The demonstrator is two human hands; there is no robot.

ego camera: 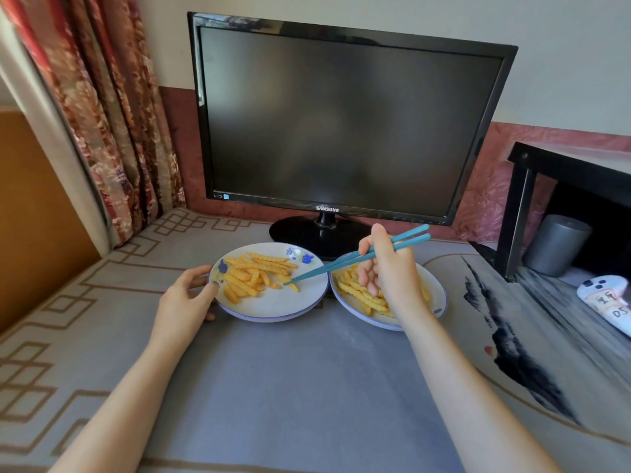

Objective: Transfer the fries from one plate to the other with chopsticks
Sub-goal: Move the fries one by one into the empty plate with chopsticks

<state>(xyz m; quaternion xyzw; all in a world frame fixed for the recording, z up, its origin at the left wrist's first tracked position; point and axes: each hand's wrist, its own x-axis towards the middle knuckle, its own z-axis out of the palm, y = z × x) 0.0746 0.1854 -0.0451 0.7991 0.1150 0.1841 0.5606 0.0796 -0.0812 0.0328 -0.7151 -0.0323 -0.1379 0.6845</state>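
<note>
Grey patterned table cover (280,387), dark monitor (341,124) at back. Left of monitor base: left hand (186,298) curled on rim of left plate (273,310), steadying it. Crinkle fries (254,276) there, more on right plate (438,302), rims touching. Right hand (389,271) closed on teal chopsticks (341,262), tips nearly together at a fry. Fries likely light, stiff, ridged; pinch mid-length. Right of monitor: black shelf (563,165), clear of path.

two plates: a left plate (273,307) and a right plate (438,295), each with a heap of crinkle fries too many to count. one pair of chopsticks (341,264), so two sticks. two hands, one monitor (345,121), one grey cylinder (555,245).
</note>
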